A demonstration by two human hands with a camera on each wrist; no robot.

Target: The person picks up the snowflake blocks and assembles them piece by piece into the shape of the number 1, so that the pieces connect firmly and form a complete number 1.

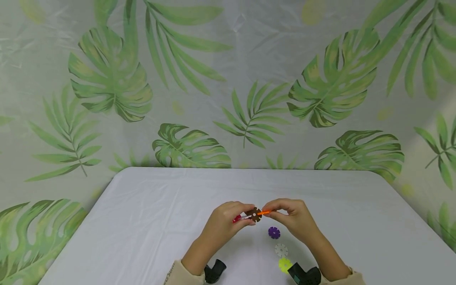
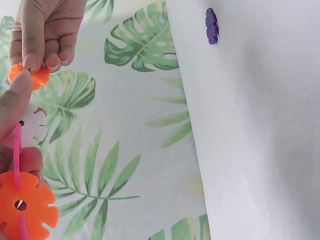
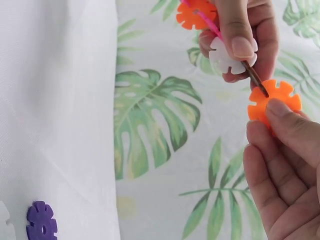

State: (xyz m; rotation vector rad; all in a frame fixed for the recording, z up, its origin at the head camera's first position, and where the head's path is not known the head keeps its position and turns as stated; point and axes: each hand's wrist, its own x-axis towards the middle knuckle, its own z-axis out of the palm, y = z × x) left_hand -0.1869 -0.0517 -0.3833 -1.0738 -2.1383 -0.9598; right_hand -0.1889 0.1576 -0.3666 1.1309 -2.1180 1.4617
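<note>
Left hand clamps white notched plastic disc, right hand orange notched plastic disc; skewed push, you could pop brown notched plastic disc loose!

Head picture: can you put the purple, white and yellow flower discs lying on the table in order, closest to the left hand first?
From the left hand:
1. Purple disc: off to its right, at the top of the row.
2. White disc: in the middle of the row.
3. Yellow disc: at the bottom of the row, farthest.
</note>
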